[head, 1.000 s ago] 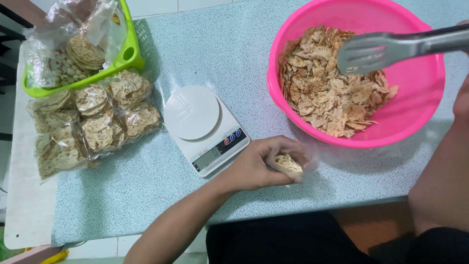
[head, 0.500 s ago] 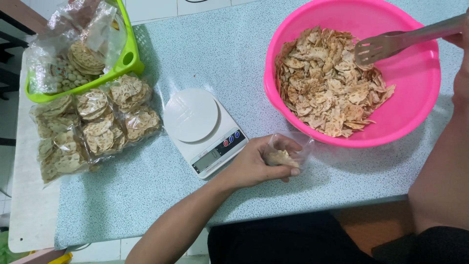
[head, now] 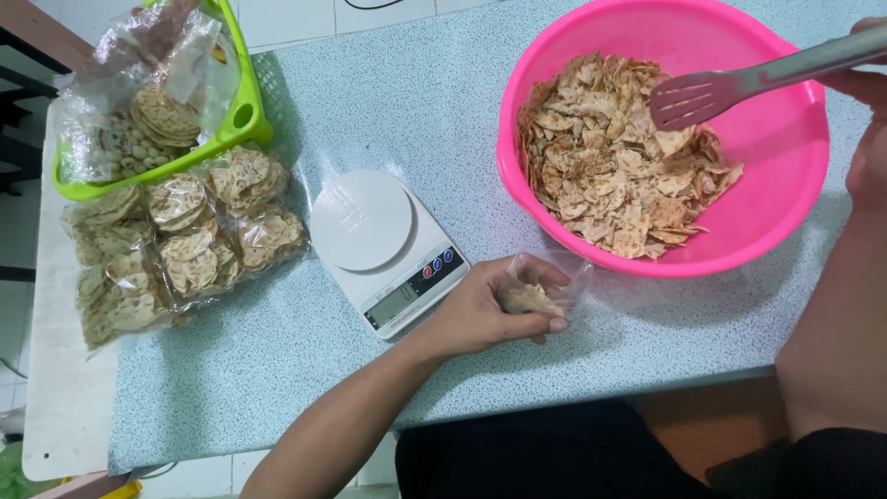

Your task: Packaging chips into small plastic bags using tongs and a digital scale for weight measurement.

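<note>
The small clear bag [head: 545,294] sits on the table [head: 388,102] just below the pink bowl's near rim, at about 7 o'clock from the bowl [head: 785,185]. The left hand [head: 490,310] is closed around the bag's mouth, holding it open with a few crackers already inside. The right hand [head: 864,88] grips the handles of the metal tongs [head: 702,95], whose slotted tips hang over the cracker heap [head: 619,157] at about 1 o'clock from the bag; whether they have pinched any crackers I cannot tell.

To do this well, the tongs should probably close gently on a few flat pieces, since the crackers look brittle, and the bag mouth should be kept wide and tilted toward the bowl so the carry is short.

At 9 o'clock from the bag stands a white kitchen scale [head: 383,245]. Farther out at 9 to 10 o'clock lie filled packets [head: 180,245], with a green basket [head: 242,111] beyond them.
</note>
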